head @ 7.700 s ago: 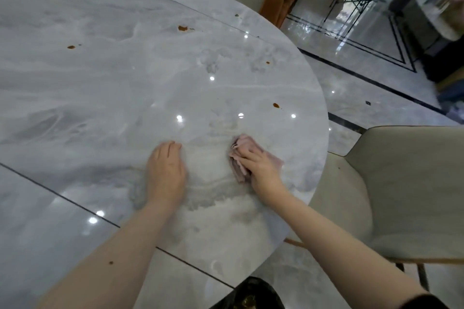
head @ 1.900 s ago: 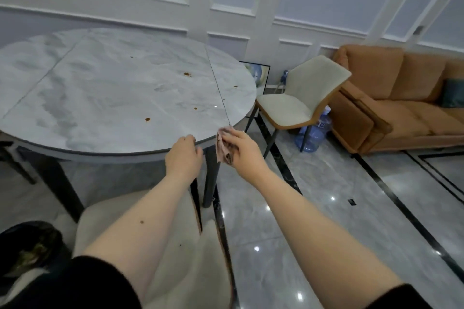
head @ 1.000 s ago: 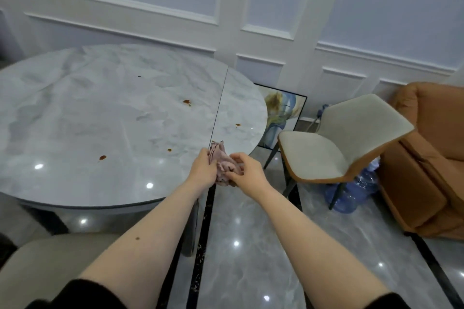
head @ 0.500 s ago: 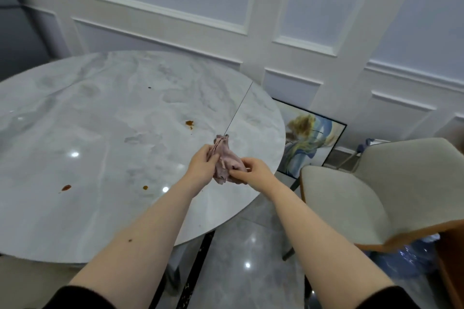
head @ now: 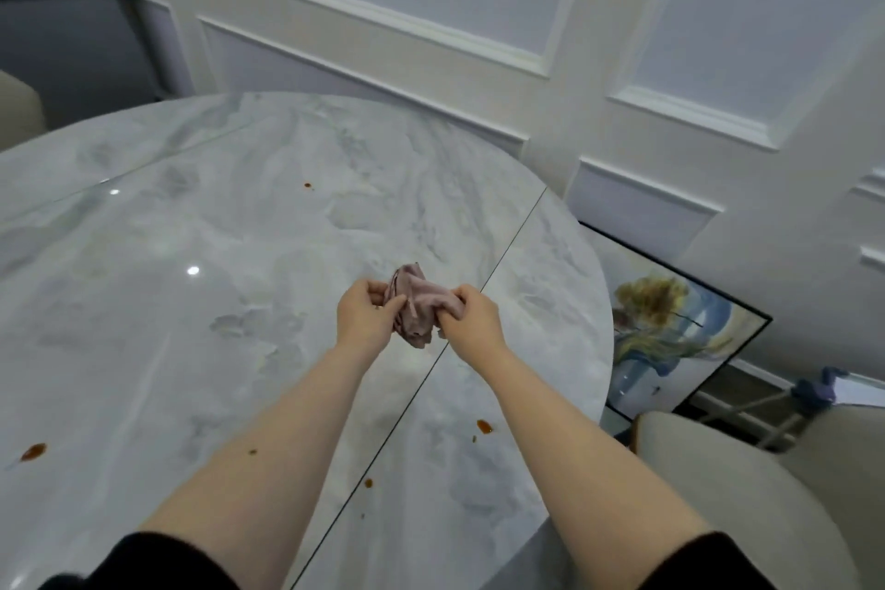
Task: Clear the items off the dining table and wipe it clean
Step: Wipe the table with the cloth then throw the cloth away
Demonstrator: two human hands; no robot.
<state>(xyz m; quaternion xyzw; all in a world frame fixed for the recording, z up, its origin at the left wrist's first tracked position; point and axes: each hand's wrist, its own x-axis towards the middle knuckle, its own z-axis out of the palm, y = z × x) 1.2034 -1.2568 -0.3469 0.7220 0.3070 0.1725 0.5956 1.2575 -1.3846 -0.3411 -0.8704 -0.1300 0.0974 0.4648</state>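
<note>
A crumpled pink cloth is held up above the marble tabletop between both hands, clear of the surface. The left hand is closed on the cloth's left side, with its fingers curled round the bunched fabric, and the right hand is closed on the right side, a fold being pinched under its thumb. The lower end of the cloth is seen hanging loose between the two wrists. The cloth is positioned over the dark seam by which the round top is divided into panels. Several brown spots are left on the tabletop: one far back, one near the left edge of the view, one to the right of the seam beside the right forearm, and a small one just by the seam between the forearms. Black sleeves are seen at the bottom of the view. A beige chair is placed at the lower right, next to the table's rim, and a framed painting is leaned against the panelled wall beyond it.
</note>
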